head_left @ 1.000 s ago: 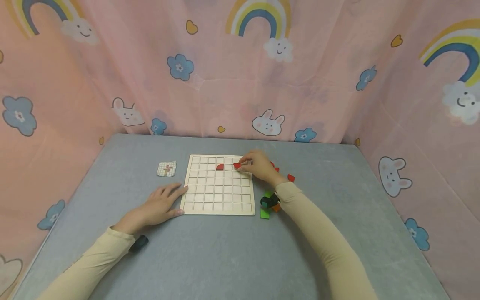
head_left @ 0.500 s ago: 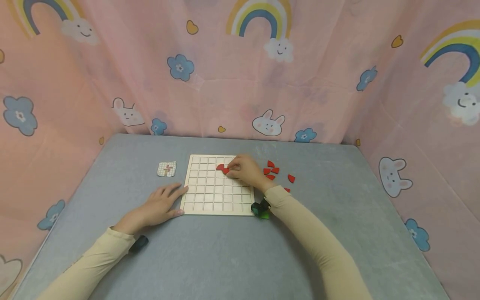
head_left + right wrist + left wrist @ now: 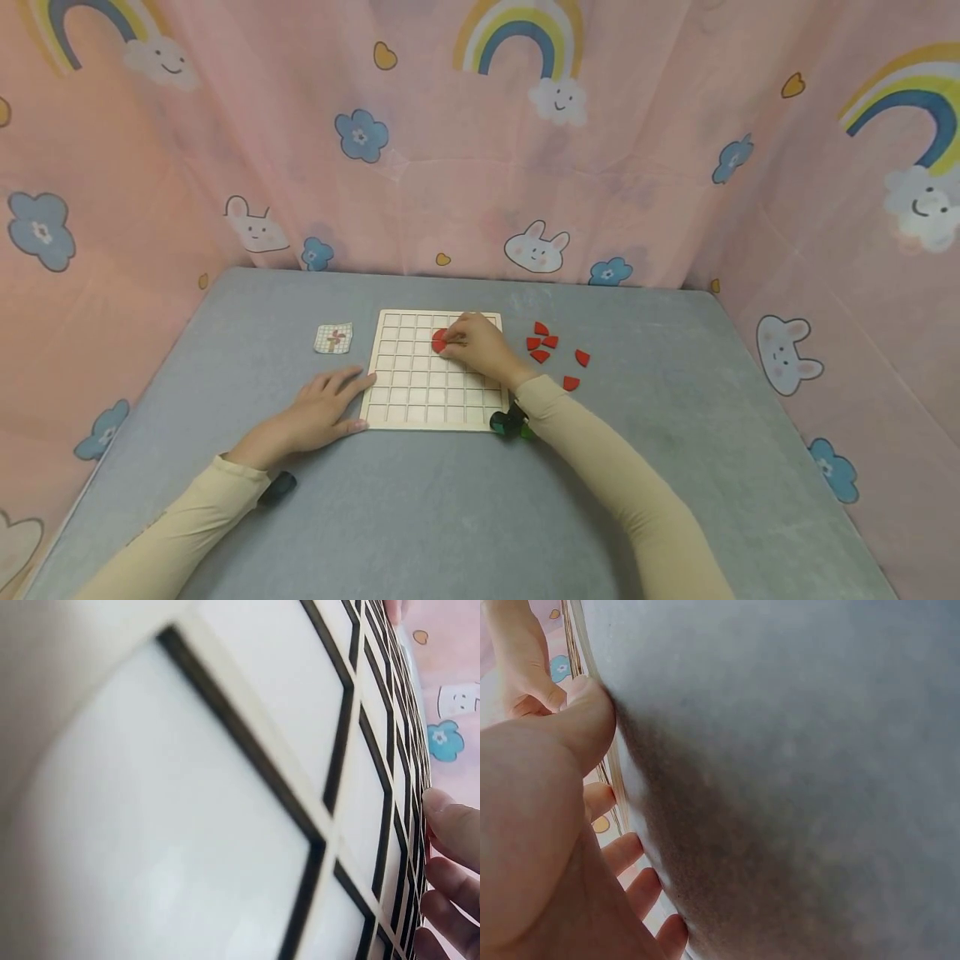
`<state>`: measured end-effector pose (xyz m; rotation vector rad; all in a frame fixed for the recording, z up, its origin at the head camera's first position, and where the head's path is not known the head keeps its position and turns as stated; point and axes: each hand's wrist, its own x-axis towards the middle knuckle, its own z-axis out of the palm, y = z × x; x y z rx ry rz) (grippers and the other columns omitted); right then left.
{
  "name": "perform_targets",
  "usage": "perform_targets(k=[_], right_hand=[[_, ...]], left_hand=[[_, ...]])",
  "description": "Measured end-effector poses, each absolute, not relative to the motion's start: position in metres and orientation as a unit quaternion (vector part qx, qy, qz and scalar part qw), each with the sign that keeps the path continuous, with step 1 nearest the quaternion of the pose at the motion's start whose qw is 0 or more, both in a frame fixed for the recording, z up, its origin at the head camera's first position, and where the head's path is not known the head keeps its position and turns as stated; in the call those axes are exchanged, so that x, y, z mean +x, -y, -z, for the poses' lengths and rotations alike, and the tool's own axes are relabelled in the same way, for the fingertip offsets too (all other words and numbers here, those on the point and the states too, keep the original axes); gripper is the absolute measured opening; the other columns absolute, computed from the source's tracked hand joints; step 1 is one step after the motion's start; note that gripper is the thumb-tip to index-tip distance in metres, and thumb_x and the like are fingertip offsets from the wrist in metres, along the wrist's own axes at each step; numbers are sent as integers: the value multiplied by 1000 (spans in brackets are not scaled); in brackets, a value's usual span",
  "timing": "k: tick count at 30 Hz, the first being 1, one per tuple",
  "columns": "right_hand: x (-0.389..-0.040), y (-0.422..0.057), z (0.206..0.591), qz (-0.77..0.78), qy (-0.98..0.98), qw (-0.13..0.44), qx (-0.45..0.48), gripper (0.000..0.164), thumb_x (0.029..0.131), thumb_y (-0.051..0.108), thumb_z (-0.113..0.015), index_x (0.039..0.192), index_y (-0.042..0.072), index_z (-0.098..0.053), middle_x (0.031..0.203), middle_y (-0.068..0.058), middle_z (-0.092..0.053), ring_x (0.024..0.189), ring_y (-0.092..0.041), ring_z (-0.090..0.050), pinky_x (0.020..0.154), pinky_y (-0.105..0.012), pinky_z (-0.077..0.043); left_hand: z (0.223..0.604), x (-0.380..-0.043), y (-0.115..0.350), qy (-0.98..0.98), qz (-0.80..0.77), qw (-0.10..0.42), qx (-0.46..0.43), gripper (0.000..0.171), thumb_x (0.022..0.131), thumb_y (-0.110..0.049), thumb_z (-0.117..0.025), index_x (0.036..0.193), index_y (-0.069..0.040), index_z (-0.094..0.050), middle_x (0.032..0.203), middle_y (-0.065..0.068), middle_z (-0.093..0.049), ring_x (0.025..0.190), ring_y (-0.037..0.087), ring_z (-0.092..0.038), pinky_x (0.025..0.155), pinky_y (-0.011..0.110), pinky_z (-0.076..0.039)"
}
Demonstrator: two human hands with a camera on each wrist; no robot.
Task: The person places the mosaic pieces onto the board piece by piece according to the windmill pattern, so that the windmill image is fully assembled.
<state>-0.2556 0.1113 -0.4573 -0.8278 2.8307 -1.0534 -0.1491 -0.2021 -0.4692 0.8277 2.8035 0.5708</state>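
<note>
A light wooden grid board (image 3: pixel 420 392) lies on the table in the head view. My right hand (image 3: pixel 483 346) reaches over its upper part and pinches a red quarter-circle piece (image 3: pixel 437 347) between thumb and fingers. Directly above that piece lies another red quarter-circle (image 3: pixel 437 334) on the board; together they make a half-round shape. My left hand (image 3: pixel 315 410) rests flat on the table, spread fingers touching the board's left edge. In the right wrist view the right hand's fingertips (image 3: pixel 435 802) are down at the grid; the piece there is mostly hidden.
Several red quarter-circle pieces (image 3: pixel 551 342) lie right of the board on the grey table (image 3: pixel 450 517). A green piece (image 3: pixel 527 433) shows partly beneath the right wrist's camera (image 3: pixel 507 422). To the board's left lies a small gridded picture card (image 3: pixel 333 338). Pink patterned curtains (image 3: pixel 420 208) surround the table.
My right hand has moved left across the board, bringing its red piece from near the right edge to just below the other red piece. The left hand stays put.
</note>
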Motion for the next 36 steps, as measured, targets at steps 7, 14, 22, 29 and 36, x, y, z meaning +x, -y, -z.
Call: perform_targets(k=[7,14,22,29,36], right_hand=[[-255,-109,458,327,-908,5,-260,24,92,19,-85,109,3,-82,109,-9,-75,109,-26,-66,105,-41,-50],[-256,-110,459,313,-912,-19,-266,24,90,17,-87,107,2,-82,106,-10,-75,104,-27,-68,98,-42,-52],[-255,-111,458,310,-914,-8,-260,24,90,19,-87,108,3,-82,107,-9,-75,105,-27,-66,100,-40,-53],[-254,-111,457,311,-914,-6,-260,25,91,20,-87,108,3,-81,107,-9,-75,106,-27,-67,100,-41,-52],[-256,-111,459,313,-913,-5,-263,25,90,18,-87,108,3,-81,106,-9,-76,106,-26,-68,113,-45,-46]], left_hand=[[467,-148,202,-936,-196,80,280,73,103,-31,-69,163,-4,-37,165,30,-30,144,58,-34,110,77,-30],[467,-148,202,-936,-191,73,288,72,105,-38,-67,162,-5,-39,163,31,-31,141,59,-36,110,76,-31],[471,-150,203,-939,-186,78,280,74,102,-29,-70,163,-4,-37,165,30,-30,143,58,-35,111,76,-30],[468,-150,202,-937,-191,83,279,73,103,-31,-69,163,-4,-37,165,30,-29,144,58,-34,112,76,-28],[461,-147,200,-937,-191,92,279,72,106,-38,-65,163,-5,-38,165,29,-29,144,59,-32,113,76,-28]])
